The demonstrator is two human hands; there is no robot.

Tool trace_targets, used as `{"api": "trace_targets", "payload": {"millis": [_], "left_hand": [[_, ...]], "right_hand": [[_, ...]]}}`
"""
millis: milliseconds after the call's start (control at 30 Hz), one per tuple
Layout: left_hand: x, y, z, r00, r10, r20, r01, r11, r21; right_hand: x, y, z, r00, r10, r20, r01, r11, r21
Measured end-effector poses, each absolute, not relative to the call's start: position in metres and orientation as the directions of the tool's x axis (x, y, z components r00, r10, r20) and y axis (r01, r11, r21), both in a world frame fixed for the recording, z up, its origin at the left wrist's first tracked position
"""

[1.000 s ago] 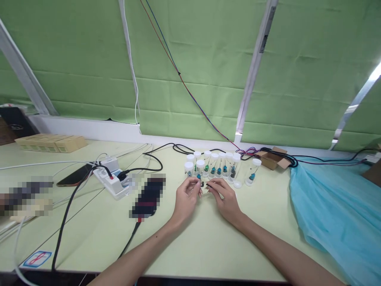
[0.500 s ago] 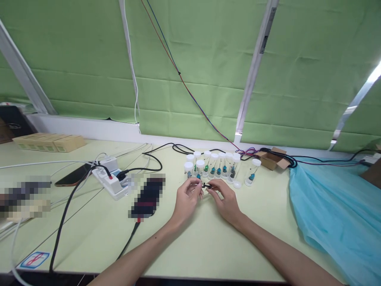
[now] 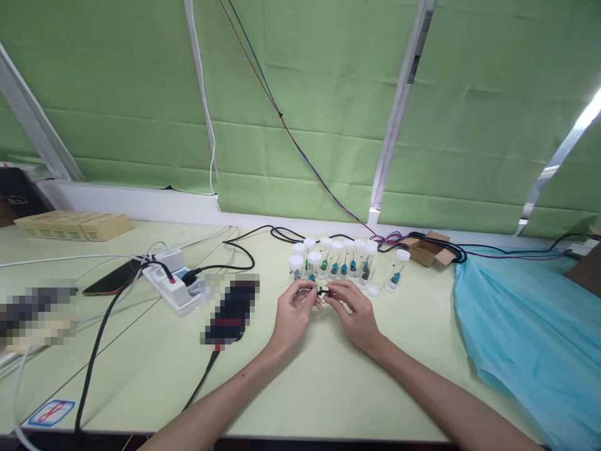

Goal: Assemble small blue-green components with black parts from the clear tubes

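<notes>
A small black part (image 3: 323, 292) is pinched from both sides between my hands; its exact kind is too small to make out. My left hand (image 3: 295, 308) closes on its left end, thumb against fingers. On its right end are the fingertips of my right hand (image 3: 353, 311), also closed. Just beyond them stand several clear plastic tubes with white caps, among them the front one (image 3: 314, 258), holding small blue, green or dark pieces with thin stems. One tube (image 3: 397, 272) is set apart at the right. A loose white cap (image 3: 373, 290) lies near my right hand.
Left of my arms lies a blurred dark phone-like device (image 3: 232, 311) on a cable. Farther left are a white power strip (image 3: 169, 282) and a phone (image 3: 115, 277). An open cardboard box (image 3: 426, 250) stands back right, beside blue sheeting (image 3: 511, 332). Small boxes (image 3: 70, 225) line the back left.
The whole view has shifted slightly to the left. Both hands keep their grip on the small black part, with barely any visible movement.
</notes>
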State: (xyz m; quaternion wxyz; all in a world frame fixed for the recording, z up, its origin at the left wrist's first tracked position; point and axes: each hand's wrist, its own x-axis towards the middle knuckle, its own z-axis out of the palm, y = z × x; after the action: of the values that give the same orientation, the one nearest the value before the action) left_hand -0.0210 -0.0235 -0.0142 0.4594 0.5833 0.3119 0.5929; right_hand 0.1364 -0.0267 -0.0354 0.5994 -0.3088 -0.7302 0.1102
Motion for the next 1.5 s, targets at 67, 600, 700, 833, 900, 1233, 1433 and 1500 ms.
{"api": "trace_targets", "payload": {"millis": [67, 600, 700, 833, 900, 1233, 1433, 1500], "left_hand": [[-0.0213, -0.0241, -0.0143, 0.103, 0.909, 0.404, -0.190, -0.381, 0.905], [-0.0213, -0.0281, -0.0112, 0.137, 0.907, 0.399, -0.137, -0.381, 0.914], [-0.0214, -0.0275, -0.0116, 0.158, 0.899, 0.409, -0.140, -0.389, 0.910], [-0.0215, -0.0280, -0.0125, 0.197, 0.888, 0.415, -0.151, -0.391, 0.908], [-0.0214, -0.0285, -0.0130, 0.210, 0.886, 0.414, -0.153, -0.388, 0.909], [-0.0193, -0.0285, -0.0131, 0.251, 0.890, 0.381, -0.127, -0.360, 0.924], [-0.0201, -0.0290, -0.0103, 0.237, 0.906, 0.350, -0.175, -0.315, 0.933], [-0.0212, -0.0276, -0.0106, 0.221, 0.910, 0.351, -0.177, -0.317, 0.932]], "right_hand": [[0.1366, -0.0269, -0.0356, -0.087, 0.588, 0.804, 0.320, 0.781, -0.536], [0.1351, -0.0299, -0.0326, -0.035, 0.601, 0.798, 0.322, 0.763, -0.561], [0.1353, -0.0293, -0.0338, -0.026, 0.604, 0.796, 0.319, 0.760, -0.566], [0.1357, -0.0280, -0.0358, -0.020, 0.630, 0.777, 0.290, 0.747, -0.598], [0.1357, -0.0278, -0.0364, -0.014, 0.647, 0.762, 0.285, 0.733, -0.617], [0.1368, -0.0298, -0.0341, 0.022, 0.710, 0.704, 0.331, 0.659, -0.675], [0.1376, -0.0302, -0.0334, -0.009, 0.716, 0.698, 0.337, 0.659, -0.672], [0.1376, -0.0304, -0.0340, -0.032, 0.705, 0.709, 0.339, 0.675, -0.656]]}}
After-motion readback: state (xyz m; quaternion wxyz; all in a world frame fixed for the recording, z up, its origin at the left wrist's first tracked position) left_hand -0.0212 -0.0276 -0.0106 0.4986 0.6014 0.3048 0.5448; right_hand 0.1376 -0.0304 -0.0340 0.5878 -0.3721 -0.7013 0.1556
